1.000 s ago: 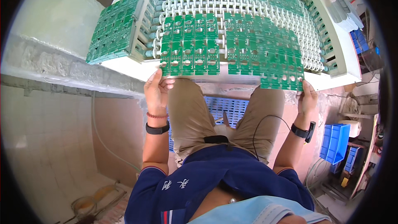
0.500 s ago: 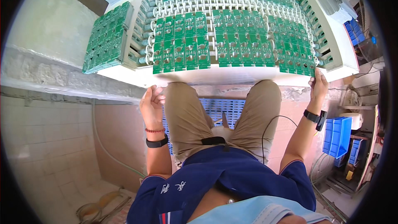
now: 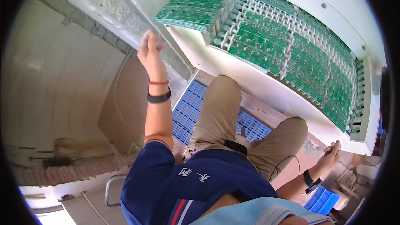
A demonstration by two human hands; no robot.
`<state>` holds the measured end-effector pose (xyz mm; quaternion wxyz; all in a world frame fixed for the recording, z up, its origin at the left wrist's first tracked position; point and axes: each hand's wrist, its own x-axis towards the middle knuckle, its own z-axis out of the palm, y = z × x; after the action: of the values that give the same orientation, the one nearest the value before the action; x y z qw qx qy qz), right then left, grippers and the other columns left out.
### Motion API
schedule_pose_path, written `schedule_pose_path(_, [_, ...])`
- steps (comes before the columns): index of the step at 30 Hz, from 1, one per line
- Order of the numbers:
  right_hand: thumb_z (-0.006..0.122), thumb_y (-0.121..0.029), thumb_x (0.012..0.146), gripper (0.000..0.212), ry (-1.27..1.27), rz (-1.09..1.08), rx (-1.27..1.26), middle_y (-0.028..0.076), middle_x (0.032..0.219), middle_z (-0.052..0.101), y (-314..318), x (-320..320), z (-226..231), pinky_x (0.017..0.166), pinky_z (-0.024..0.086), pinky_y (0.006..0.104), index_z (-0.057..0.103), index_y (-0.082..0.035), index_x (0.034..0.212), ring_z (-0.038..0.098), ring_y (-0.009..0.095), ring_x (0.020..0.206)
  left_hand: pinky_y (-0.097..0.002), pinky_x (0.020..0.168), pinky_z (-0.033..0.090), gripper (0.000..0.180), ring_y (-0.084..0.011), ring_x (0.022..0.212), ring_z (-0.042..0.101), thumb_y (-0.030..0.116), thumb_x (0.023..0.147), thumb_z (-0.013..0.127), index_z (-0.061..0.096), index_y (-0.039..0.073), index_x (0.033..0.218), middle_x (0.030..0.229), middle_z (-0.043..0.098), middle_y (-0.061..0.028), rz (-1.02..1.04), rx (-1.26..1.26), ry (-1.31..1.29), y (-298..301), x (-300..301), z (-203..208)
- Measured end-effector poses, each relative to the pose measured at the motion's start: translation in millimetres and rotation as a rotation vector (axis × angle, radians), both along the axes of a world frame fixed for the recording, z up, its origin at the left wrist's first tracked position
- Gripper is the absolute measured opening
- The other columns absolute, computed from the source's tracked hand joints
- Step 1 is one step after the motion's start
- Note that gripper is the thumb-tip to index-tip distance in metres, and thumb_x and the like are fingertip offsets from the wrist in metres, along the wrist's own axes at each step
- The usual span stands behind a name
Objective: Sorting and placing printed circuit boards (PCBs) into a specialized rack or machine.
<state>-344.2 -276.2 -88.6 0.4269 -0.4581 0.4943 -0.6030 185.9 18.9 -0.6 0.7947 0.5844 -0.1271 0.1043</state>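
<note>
My left hand (image 3: 151, 56) is raised at the left, below the stack of green circuit boards (image 3: 196, 4) on the machine's end. Its fingers are a little smeared but apart, and it holds nothing. My right hand (image 3: 329, 157) is low at the right, just under the front corner of the white conveyor machine (image 3: 258, 73). Its fingers are curled together; whether anything small is between them is hidden. Panels of green circuit boards (image 3: 262, 41) lie in rows on the white rollers (image 3: 287, 54), apart from both hands.
A concrete ledge (image 3: 121, 29) runs along the left. Blue slatted plastic (image 3: 187, 106) lies beneath my knees. A blue bin (image 3: 321, 200) stands at the lower right, and a thin cord (image 3: 298, 164) loops near my right forearm.
The view has turned to the left, so the machine now slants down to the right. My left hand has risen toward the board stack; my right hand has come off the front board edge.
</note>
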Motion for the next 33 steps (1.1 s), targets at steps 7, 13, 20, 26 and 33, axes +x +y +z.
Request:
schedule_pose_path(7, [0.055, -0.016, 0.088, 0.017, 0.131, 0.280, -0.120, 0.002, 0.066, 0.056, 30.8, 77.2, 29.8, 0.043, 0.030, 0.0169, 0.061, -0.001, 0.090, 0.043, 0.004, 0.048, -0.0311, 0.069, 0.048, 0.041, -0.0230, 0.081, 0.061, 0.029, 0.082, 0.060, 0.057, -0.005, 0.106, 0.095, 0.062, -0.0140, 0.197, 0.545, -0.312, 4.7, 74.8, 14.1])
schedule_pose_path(13, [0.055, -0.013, 0.088, 0.015, 0.175, 0.604, -0.128, 0.003, 0.064, 0.055, 66.4, 144.8, 53.4, 0.044, 0.035, 0.0174, 0.060, 0.001, 0.089, 0.047, 0.006, 0.050, -0.0318, 0.068, 0.048, 0.037, -0.0233, 0.077, 0.063, 0.029, 0.082, 0.059, 0.061, -0.004, 0.099, 0.087, 0.064, -0.0152, 0.318, 0.804, -0.544, -2.2, 65.2, 14.2])
schedule_pose_path(20, [0.061, -0.018, 0.084, 0.020, 0.257, 0.948, -0.219, 0.004, 0.066, 0.059, 78.5, 250.1, 92.7, 0.045, 0.039, 0.0183, 0.061, 0.001, 0.092, 0.051, 0.006, 0.051, -0.0400, 0.073, 0.047, 0.033, -0.0335, 0.091, 0.056, 0.030, 0.081, 0.060, 0.063, 0.002, 0.097, 0.098, 0.061, -0.0160, 0.510, 0.982, -0.770, 1.4, 47.1, 14.4])
schedule_pose_path(26, [0.060, -0.027, 0.083, 0.034, 0.310, 1.109, -0.203, 0.006, 0.078, 0.063, 75.5, 363.9, 125.1, 0.049, 0.047, 0.0221, 0.061, 0.002, 0.099, 0.056, 0.009, 0.062, -0.0382, 0.076, 0.045, 0.027, -0.0326, 0.088, 0.055, 0.026, 0.081, 0.061, 0.064, 0.002, 0.094, 0.097, 0.062, -0.0144, 0.517, 1.000, -0.840, 4.0, 27.0, 24.3])
schedule_pose_path(33, [0.059, -0.029, 0.082, 0.036, 0.362, 1.206, -0.115, 0.009, 0.083, 0.063, 86.6, 421.2, 136.8, 0.053, 0.050, 0.0246, 0.061, 0.003, 0.098, 0.061, 0.014, 0.069, -0.0377, 0.075, 0.045, 0.026, -0.0318, 0.087, 0.055, 0.025, 0.081, 0.061, 0.064, 0.002, 0.094, 0.098, 0.061, -0.0132, 0.484, 1.019, -0.842, 4.2, 17.5, 28.4])
